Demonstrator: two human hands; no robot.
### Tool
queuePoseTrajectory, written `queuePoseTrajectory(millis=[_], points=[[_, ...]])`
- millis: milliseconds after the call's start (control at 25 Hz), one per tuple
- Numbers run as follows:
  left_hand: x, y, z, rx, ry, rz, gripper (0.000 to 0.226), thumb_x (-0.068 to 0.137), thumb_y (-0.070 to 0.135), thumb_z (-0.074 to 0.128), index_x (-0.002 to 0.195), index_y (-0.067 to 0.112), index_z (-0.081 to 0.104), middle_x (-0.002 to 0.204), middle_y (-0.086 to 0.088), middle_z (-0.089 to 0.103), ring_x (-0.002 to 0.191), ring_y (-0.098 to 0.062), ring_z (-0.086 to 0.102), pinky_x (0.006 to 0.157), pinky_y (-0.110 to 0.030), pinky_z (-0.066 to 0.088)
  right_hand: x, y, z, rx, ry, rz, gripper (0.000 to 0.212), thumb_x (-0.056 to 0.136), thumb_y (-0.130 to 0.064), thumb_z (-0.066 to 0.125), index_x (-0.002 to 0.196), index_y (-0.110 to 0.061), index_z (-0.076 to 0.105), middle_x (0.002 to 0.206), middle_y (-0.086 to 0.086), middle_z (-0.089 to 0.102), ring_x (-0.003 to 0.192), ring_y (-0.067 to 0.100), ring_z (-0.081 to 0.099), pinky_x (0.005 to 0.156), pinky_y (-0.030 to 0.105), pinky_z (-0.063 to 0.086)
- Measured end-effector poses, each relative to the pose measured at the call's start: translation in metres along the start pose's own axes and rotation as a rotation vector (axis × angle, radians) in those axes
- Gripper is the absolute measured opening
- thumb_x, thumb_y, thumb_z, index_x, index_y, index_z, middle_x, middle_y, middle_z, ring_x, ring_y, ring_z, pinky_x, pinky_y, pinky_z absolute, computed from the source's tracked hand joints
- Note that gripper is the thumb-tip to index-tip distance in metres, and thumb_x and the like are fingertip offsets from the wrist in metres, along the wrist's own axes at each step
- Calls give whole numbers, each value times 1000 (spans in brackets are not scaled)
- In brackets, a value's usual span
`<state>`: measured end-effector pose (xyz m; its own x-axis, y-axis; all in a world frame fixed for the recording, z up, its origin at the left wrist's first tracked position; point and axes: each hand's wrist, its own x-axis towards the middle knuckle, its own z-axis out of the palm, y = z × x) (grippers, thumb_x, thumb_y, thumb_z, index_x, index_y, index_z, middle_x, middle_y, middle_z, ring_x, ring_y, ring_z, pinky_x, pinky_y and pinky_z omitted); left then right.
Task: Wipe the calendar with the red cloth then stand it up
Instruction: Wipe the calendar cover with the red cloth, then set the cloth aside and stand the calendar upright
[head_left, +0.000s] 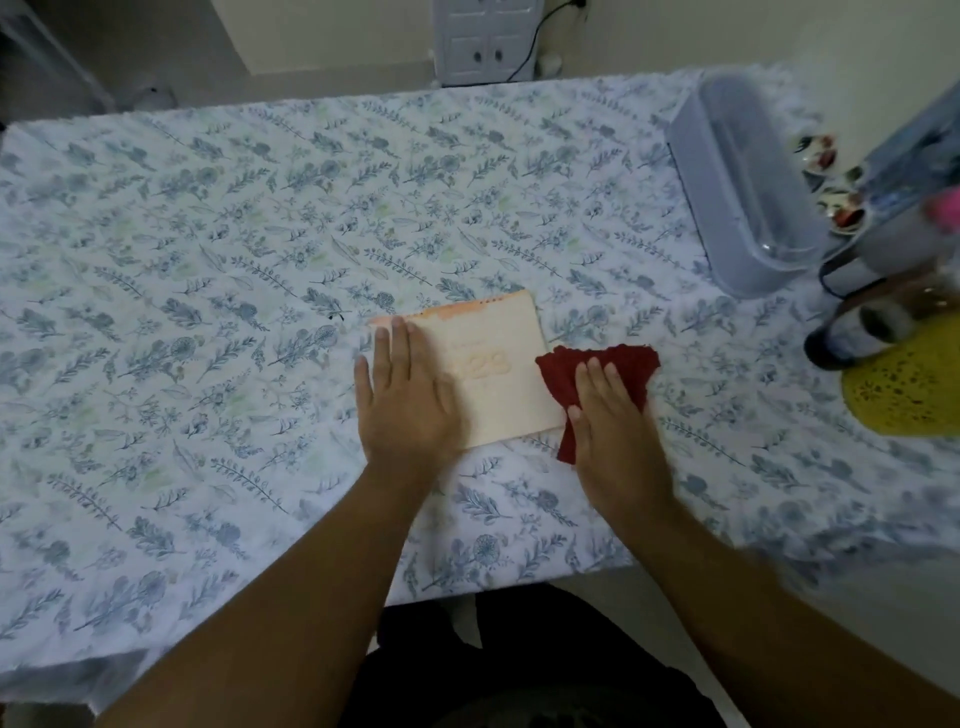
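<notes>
Both bare forearms are reaching forward, roughly parallel. The left hand (402, 400) is lying palm down, fingers (399, 343) straight and close together, thumb spread outward. The right hand (613, 415) is also pressing flat, palm down, its fingers extended forward and slightly spread, with the wrist angled a little inward.

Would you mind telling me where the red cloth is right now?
In the head view, the red cloth lies on the table right of centre, under the right hand, touching the calendar's right edge.
</notes>
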<state>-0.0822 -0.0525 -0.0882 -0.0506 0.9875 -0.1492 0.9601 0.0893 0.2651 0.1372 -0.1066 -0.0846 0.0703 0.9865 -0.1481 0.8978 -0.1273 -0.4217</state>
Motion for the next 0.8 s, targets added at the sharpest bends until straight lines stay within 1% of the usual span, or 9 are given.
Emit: queuePoseTrajectory(millis=[80,160,280,360,440,520,640,720,800], points=[[-16,41,7,-51,-52,189,68,105,42,22,162,12,0,171,-6,-3,157,-20,-8,125,-41,-9,-18,22,-11,-14,51,89,54,107,-33,27,159,-16,23,167,-1,19,154,12,3,123,52,9],[-37,78,22,-61,-132,362,68,105,44,19,162,13,3,171,-5,0,157,-20,-7,125,-40,-10,-35,42,-16,-95,34,186,56,106,-38,22,160,-21,21,168,0,18,155,18,3,122,54,5],[-59,109,47,77,-249,536,72,103,49,17,162,11,0,171,-7,-3,157,-22,-9,126,-42,-8,-55,65,-9,-332,-117,234,64,103,-53,13,160,-28,-2,170,2,0,156,26,-4,122,56,-7],[-64,112,60,169,-278,552,74,102,51,16,161,10,-4,171,-9,-7,156,-24,-13,126,-44,-6,-60,75,-3,-311,-155,176,69,101,-57,15,157,-28,-14,169,5,-10,155,25,-11,124,50,-8],[-63,110,63,183,-276,550,75,102,51,17,161,10,-3,170,-9,-7,156,-24,-13,126,-44,-6,-59,81,-1,-262,-155,139,71,101,-58,18,157,-28,-14,169,5,-11,155,24,-13,124,46,-7],[-61,107,62,133,-257,575,73,103,50,22,162,11,6,171,-8,1,156,-23,-8,126,-41,-6,-59,81,-1,-265,-137,131,72,101,-58,20,160,-27,-7,169,6,-8,155,25,-11,124,46,-5],[-58,99,52,40,-156,602,65,105,44,33,160,12,24,168,-7,17,156,-21,5,126,-37,0,-49,70,-2,-278,-73,115,70,102,-55,21,162,-21,8,170,11,2,156,27,-4,125,50,-1],[-55,89,43,11,-118,528,64,105,44,33,161,14,23,168,-4,17,156,-19,5,125,-35,-1,-32,56,-6,-245,-36,71,68,103,-52,25,161,-18,15,169,12,7,156,27,-1,125,51,1],[-53,74,33,-11,-102,402,65,105,45,31,161,15,20,169,-3,14,156,-18,5,125,-34,-1,-10,37,-8,-221,-46,-1,69,103,-51,28,161,-16,18,169,11,13,155,28,4,125,49,2]])
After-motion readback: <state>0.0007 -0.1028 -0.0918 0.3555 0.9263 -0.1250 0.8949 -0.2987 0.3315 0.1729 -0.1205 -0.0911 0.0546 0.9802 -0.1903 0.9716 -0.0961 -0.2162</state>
